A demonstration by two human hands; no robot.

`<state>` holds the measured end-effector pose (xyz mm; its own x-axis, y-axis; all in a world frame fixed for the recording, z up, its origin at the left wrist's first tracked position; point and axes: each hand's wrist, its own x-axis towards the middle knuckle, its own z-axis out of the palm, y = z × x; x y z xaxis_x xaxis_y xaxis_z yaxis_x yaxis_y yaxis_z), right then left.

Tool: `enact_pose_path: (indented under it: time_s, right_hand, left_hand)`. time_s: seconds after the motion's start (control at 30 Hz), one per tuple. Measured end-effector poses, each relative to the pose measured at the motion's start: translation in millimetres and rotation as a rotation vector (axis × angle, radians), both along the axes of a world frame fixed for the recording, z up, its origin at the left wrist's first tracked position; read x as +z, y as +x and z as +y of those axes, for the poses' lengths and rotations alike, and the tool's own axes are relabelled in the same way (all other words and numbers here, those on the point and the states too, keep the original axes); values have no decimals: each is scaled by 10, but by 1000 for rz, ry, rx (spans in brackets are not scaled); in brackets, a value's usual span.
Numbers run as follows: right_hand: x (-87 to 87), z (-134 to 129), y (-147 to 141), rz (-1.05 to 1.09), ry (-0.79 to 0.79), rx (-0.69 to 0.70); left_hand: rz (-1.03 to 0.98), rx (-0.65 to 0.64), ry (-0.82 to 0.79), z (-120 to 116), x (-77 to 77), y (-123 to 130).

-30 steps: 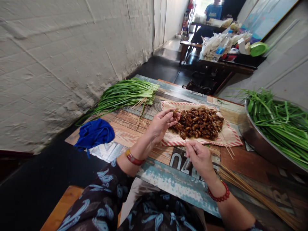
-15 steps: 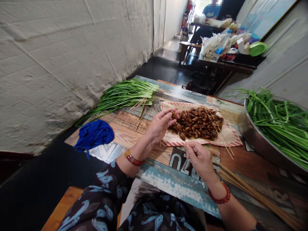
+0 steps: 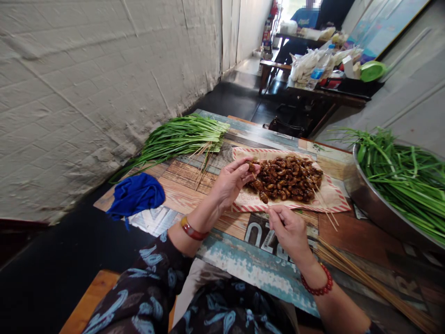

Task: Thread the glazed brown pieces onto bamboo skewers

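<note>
Shiny steel basin [image 3: 373, 204], matt paper liner [image 3: 333, 197]

Left hand [image 3: 231, 182] curled — right hand [image 3: 287, 232] pinching, just below it.

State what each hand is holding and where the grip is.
The left hand pinches a glazed brown morsel at its fingertips. The right hand seems to pinch a thin bamboo skewer near one end.

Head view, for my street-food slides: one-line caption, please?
Left hand pinches a glazed brown pupa beside a heap of them on red-striped paper, while the right hand holds a thin bamboo skewer.
</note>
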<state>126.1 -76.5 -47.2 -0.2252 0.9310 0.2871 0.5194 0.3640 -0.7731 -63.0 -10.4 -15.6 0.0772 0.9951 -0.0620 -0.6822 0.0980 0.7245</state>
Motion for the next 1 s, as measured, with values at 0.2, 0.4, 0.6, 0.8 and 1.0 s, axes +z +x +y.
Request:
enact_pose_path:
  time_s: [0.2, 0.4, 0.6, 0.8, 1.0]
  right_hand:
    - [0, 3, -3, -17, 39, -1]
    - [-32, 16, 21, -29, 50, -6]
    - [-34, 18, 5, -34, 73, 0]
    - [-51, 20, -7, -42, 69, -8]
    - [-27, 28, 8, -77, 159, -5]
  left_hand:
    - [2, -15, -16, -9, -8, 19]
    - [-1, -10, -5, -20, 7, 15]
    - [23, -2, -11, -13, -15, 11]
    - [19, -7, -25, -7, -27, 15]
    - [34, -16, -36, -2, -17, -1]
